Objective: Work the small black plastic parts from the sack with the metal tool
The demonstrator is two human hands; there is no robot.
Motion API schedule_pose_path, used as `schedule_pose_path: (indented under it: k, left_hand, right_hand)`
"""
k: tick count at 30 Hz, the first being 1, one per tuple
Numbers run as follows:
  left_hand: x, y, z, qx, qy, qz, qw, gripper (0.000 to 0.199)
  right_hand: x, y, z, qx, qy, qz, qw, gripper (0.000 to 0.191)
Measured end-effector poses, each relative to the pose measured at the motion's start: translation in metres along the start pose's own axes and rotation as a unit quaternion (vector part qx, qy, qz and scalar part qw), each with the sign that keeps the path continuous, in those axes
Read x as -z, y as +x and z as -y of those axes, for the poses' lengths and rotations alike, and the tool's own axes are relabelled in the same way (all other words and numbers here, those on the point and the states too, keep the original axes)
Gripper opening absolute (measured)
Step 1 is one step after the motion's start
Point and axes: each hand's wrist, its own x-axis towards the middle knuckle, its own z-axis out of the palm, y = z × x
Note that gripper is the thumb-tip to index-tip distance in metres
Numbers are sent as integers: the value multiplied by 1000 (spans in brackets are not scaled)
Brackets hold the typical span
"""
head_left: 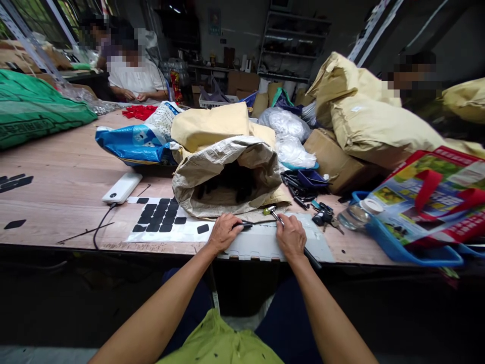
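Note:
My right hand (291, 235) is wrapped round a small hammer (312, 258) with a metal shaft, a black grip and a yellowish head. The hammer's head points away from me, just in front of the open sack (185, 189). Between the fingers of my left hand (224, 231) is a small, slim black piece (246, 225), held low over a pale grey board (257, 243) at the table's front edge; its exact kind is too small to make out. Dark items lie in shadow inside the sack.
Left of my hands, black rounded patches (159, 215) lie on a white sheet, near a white power bank (122, 188) with a cable. To the right are black parts (297, 189), keys (336, 225), a jar (359, 215) and a blue basket (413, 253). People sit beyond.

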Motion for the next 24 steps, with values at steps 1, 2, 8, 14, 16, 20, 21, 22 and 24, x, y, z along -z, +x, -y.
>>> schedule_pose_path:
  k: [1, 2, 8, 14, 16, 20, 21, 22, 24]
  left_hand:
    - [0, 0, 0, 0, 1, 1, 1000, 19]
    - [-1, 0, 1, 1, 4, 1, 1000, 21]
    - [-4, 1, 4, 4, 22, 1, 1000, 28]
    - [-5, 1, 6, -4, 34, 2, 999, 32]
    - [-5, 1, 6, -5, 40, 0, 999, 33]
    - [-5, 0, 5, -9, 36, -3, 999, 34]
    - [-5, 0, 5, -9, 34, -2, 999, 34]
    - [-5, 0, 5, -10, 33, -1, 999, 34]
    - [-5, 0, 5, -12, 35, 2, 999, 34]
  right_hand:
    - [-2, -1, 1, -6, -2, -5, 1000, 28]
    - [-3, -2, 2, -12, -3, -10, 1000, 28]
    - [-5, -6, 3, -8, -17, -26, 999, 27]
    - [-8, -6, 2, -1, -26, -39, 999, 27]
    - [-9, -7, 2, 5, -25, -47, 999, 26]
    - [-4, -9, 2, 34, 2, -94, 995, 28]
    - [-1, -10, 4, 68, 20, -96, 993, 29]
    - [2, -11, 6, 113, 44, -87, 989, 30]
    - [7, -13, 13, 208, 96, -40, 973, 32]
